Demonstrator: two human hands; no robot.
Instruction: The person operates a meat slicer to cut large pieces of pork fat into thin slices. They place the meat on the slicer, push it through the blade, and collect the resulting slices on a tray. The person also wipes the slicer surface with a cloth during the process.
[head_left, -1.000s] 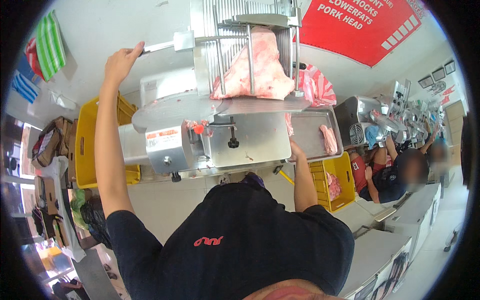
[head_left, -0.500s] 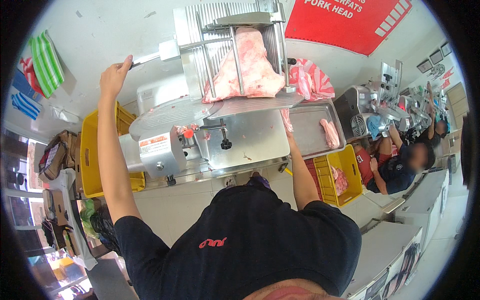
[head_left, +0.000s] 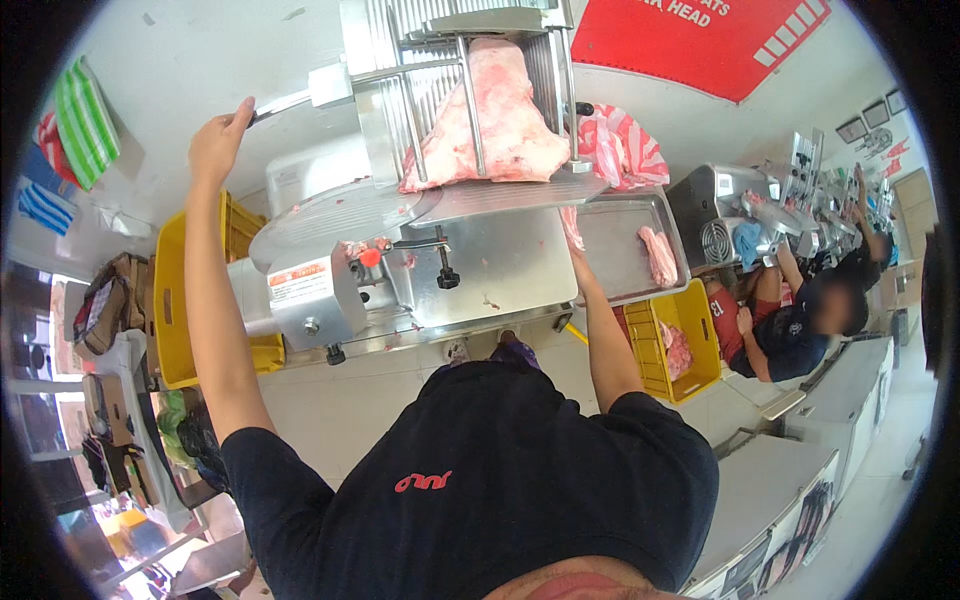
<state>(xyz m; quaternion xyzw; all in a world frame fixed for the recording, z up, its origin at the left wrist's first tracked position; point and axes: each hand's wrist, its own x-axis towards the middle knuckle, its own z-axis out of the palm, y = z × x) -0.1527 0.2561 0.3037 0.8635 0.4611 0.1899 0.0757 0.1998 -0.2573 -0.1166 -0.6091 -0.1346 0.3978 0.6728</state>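
Note:
My left hand (head_left: 222, 142) is closed round the handle (head_left: 283, 106) of a metal meat slicer (head_left: 318, 305), with that arm stretched forward. A large pale pink slab of fatty meat (head_left: 495, 130) lies on the slicer's ribbed carriage (head_left: 378, 120), behind upright metal rods, its lower edge close to the flat plate (head_left: 520, 203). My right hand (head_left: 582, 266) reaches up beside the slicer's smooth metal panel (head_left: 500, 270), which hides most of its fingers. A thin strip of meat (head_left: 572, 228) hangs just above that hand; whether the fingers grip it is hidden.
Right of the slicer, a metal tray (head_left: 612, 235) holds another meat strip (head_left: 658, 257). A red-and-white striped bag (head_left: 622, 148) lies behind it. Yellow crates (head_left: 178, 290) stand at left and right (head_left: 655, 375). A person (head_left: 800, 310) sits by another slicer (head_left: 735, 215) farther right.
The whole view has shifted a little, so the slicer sits slightly higher in the picture. My left hand stays on the handle, and my right hand stays beside the panel.

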